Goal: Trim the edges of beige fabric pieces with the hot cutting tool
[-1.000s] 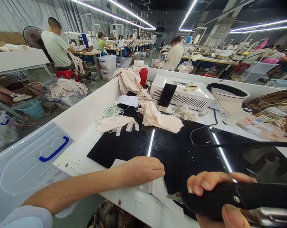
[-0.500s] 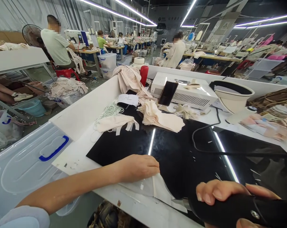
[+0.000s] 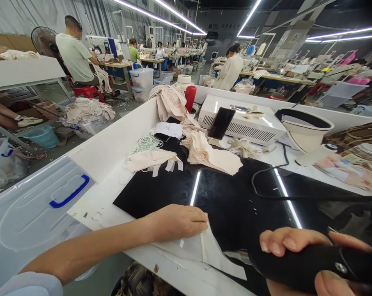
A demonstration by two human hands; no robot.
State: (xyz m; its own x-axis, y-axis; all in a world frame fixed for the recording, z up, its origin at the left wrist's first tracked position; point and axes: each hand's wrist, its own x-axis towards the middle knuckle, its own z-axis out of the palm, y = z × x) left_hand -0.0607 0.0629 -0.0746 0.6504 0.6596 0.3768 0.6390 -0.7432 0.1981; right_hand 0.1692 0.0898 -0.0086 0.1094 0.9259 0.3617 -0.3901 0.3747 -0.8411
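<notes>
My left hand point(image 3: 181, 222) is closed on the upper end of a thin white fabric piece point(image 3: 215, 255), which lies over the front edge of the glossy black sheet point(image 3: 161, 191). At the lower right, my right hand point(image 3: 297, 242) is wrapped round a black handheld tool point(image 3: 312, 263) with a round metal screw on its side. The tool's flat metal tip point(image 3: 238, 255) points left, beside the curved right edge of the fabric. Beyond my hands, a stack of cream fabric pieces point(image 3: 213, 154) rests on the black sheet's far side.
A black cable point(image 3: 253, 185) crosses the right side. Behind stand a phone point(image 3: 222, 123), a white vented box point(image 3: 244, 123), a red cone point(image 3: 190, 98) and a cream round container point(image 3: 306, 125). A clear lidded bin point(image 3: 41, 205) is at the left. People sit farther back.
The tool in my right hand has shifted slightly right, and its metal tip now shows more. My left hand keeps its hold on the fabric. The camera view has moved slightly.
</notes>
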